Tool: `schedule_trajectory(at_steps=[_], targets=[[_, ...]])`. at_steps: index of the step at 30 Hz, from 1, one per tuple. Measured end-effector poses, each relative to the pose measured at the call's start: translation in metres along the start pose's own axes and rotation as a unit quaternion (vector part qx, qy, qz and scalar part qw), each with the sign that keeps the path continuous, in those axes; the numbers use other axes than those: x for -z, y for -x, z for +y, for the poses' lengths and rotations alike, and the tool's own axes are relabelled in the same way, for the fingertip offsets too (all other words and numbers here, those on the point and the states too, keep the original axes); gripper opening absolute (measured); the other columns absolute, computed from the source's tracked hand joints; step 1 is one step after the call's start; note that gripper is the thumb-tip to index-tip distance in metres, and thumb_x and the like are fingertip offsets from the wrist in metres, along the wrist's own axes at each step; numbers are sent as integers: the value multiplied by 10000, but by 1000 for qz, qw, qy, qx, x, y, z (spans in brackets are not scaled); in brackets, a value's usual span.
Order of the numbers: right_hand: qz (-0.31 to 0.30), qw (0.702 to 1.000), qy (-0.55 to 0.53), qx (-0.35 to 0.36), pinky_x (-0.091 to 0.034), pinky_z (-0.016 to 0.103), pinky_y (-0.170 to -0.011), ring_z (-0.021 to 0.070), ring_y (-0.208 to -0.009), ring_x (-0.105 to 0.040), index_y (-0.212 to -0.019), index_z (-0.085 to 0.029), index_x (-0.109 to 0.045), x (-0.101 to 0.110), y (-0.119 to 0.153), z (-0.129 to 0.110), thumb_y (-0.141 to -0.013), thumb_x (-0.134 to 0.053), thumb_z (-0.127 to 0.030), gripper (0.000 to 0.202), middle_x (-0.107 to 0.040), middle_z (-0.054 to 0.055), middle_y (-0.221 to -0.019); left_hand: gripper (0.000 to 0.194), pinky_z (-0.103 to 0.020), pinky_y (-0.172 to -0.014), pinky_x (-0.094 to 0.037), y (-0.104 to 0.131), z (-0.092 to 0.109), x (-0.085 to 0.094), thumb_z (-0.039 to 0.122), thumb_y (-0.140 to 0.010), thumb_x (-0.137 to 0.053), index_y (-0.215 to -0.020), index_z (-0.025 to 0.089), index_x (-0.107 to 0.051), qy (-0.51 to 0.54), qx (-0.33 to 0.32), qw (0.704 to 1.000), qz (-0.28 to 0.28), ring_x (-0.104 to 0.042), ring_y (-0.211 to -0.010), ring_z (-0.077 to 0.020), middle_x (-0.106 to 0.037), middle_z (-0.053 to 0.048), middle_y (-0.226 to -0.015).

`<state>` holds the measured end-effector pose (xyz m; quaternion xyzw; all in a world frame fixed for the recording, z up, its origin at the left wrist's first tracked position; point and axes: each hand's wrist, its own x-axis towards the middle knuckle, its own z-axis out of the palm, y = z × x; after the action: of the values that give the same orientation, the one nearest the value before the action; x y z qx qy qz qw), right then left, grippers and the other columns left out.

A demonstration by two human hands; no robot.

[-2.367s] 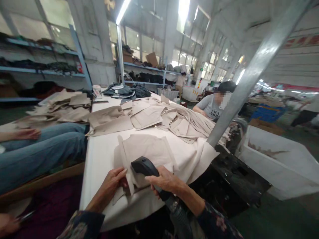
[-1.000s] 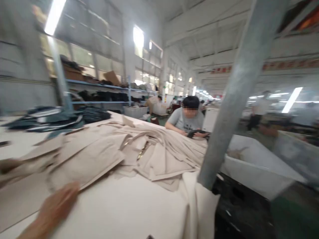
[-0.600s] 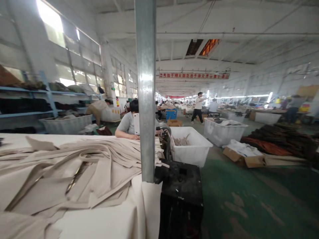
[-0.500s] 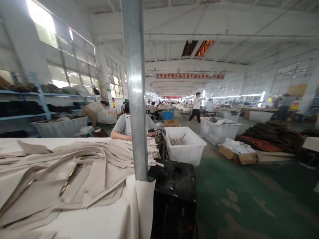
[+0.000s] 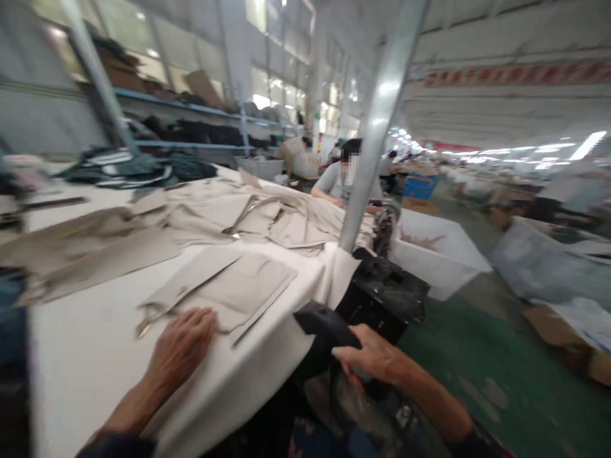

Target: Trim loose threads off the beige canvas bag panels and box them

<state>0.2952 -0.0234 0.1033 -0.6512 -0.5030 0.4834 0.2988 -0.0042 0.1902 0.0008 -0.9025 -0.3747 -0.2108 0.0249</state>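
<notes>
My left hand lies palm down on the white-covered table, with its fingers on the near edge of some flat beige fabric pieces. It holds nothing that I can see. Lower right of the table, my right hand is wrapped round a thick black curved bar, perhaps part of a chair; motion blur hides what kind it is. Farther back on the table, more beige fabric is spread in long overlapping pieces.
A metal post rises at the table's far corner. Beside it are a black box-shaped machine and a white bin with scraps. A co-worker sits behind the post. Dark garments lie at the back left.
My view has swung left and down, so the post and bin stand farther right. Both my hands have come into view, the right one on the black bar.
</notes>
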Motion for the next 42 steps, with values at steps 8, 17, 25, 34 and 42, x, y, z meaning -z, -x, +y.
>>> schedule_trajectory(at_steps=[8,17,25,34,42], targets=[[-107,993,39,21,-381,176,-374,82,-365,-471,-683,-147,-508,-22,-23,-22,-808,-487,-363,250,-518,-34,-468,453,-423,-1007,-346,24,-21,-10,102,-852,-313,-1239,192,-529,-7,45,999,-9,-372,-1255,-259,-470,-118,-1333],[-162,981,100,-20,-410,176,-358,82,-368,-483,-654,-137,-509,-60,-94,-43,-806,-498,-419,321,-525,-12,-484,551,-425,-969,-365,25,-19,-6,10,-773,-347,-1231,239,-550,0,60,998,-14,-388,-1237,-274,-475,-111,-1330],[-112,987,106,-44,-443,205,-378,91,-404,-497,-695,-137,-499,-70,-136,-66,-805,-521,-391,277,-528,-4,-523,537,-435,-938,-368,24,-19,-5,39,-768,-382,-1227,261,-550,-18,56,998,-31,-388,-1228,-290,-468,-118,-1330],[-166,977,129,-30,-399,184,-341,94,-379,-490,-656,-140,-513,-52,-110,-57,-821,-491,-451,353,-524,-9,-488,518,-427,-924,-370,26,-19,-6,41,-795,-357,-1221,260,-553,-18,57,998,-26,-382,-1232,-300,-461,-132,-1321],[-181,973,143,-15,-416,182,-349,85,-378,-491,-654,-143,-491,-85,-129,-71,-801,-511,-395,292,-527,-5,-508,525,-427,-932,-363,21,-16,-6,38,-784,-390,-1224,279,-543,-17,61,997,-32,-376,-1234,-290,-454,-114,-1331]])
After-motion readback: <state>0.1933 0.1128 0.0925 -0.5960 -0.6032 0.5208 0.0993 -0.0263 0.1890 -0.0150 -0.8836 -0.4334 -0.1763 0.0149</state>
